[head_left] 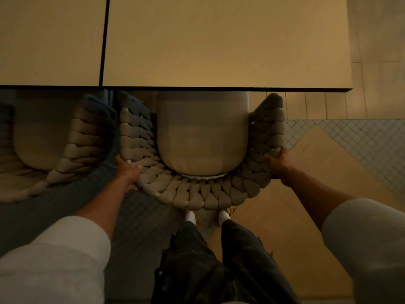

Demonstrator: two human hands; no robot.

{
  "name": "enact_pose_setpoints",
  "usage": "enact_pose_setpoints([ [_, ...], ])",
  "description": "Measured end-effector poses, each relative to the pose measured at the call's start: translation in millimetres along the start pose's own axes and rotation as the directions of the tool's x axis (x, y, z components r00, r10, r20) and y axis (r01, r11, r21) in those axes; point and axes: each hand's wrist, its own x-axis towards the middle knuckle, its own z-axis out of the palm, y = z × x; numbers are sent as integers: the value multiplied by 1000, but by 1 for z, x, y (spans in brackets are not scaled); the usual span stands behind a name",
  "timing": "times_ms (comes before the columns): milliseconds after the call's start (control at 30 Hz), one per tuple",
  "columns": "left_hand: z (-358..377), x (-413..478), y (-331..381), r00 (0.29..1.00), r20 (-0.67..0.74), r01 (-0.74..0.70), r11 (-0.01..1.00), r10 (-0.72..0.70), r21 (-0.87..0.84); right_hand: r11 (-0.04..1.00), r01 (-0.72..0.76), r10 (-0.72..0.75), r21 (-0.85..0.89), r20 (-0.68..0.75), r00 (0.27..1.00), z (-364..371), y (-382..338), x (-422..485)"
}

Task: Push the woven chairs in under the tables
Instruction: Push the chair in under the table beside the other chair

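A woven chair (203, 195) with a thick braided grey back and a pale seat cushion (202, 137) stands right in front of me. The front of its seat is under the edge of a beige table (225, 40). My left hand (129, 172) grips the left side of the curved back. My right hand (278, 164) grips the right side. A second woven chair (85, 139) sits to the left, its seat partly under a neighbouring table (50, 40).
The two tabletops meet at a dark seam (104, 40). My legs and shoes (190, 217) are just behind the chair back. The floor has small mosaic tiles (359, 139) and plain tan tiles (328, 172) to the right.
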Motion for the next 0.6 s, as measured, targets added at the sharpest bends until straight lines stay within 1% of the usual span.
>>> enact_pose_setpoints([
  [67, -1, 1, 0, 1000, -3, 3, 1000, -3, -1, 1000, -12, 12, 6, 13, 1000, 0, -2, -2],
  [200, -3, 3, 1, 1000, -10, -6, 1000, 6, -2, 1000, -21, 21, -14, -8, 1000, 1, 0, -4],
  [300, -4, 7, 1, 999, -43, -4, 1000, 3, -13, 1000, -27, 27, 10, 24, 999, 1, -1, -5],
  [433, -3, 8, 2, 998, -44, -56, 998, 55, -19, 999, 0, 0, -40, 6, 1000, 5, -1, -4],
  [467, -4, 9, 4, 996, -52, -70, 997, 69, -11, 998, 14, -15, -62, -8, 1000, 6, 1, -3],
  [533, -10, 15, 11, 988, -93, -115, 992, 120, 58, 997, 33, -34, -73, -18, 999, 6, 3, -3],
  [600, -19, 22, 20, 990, -66, -121, 987, 129, 110, 997, 40, -40, -68, -12, 999, 7, 5, -3],
])
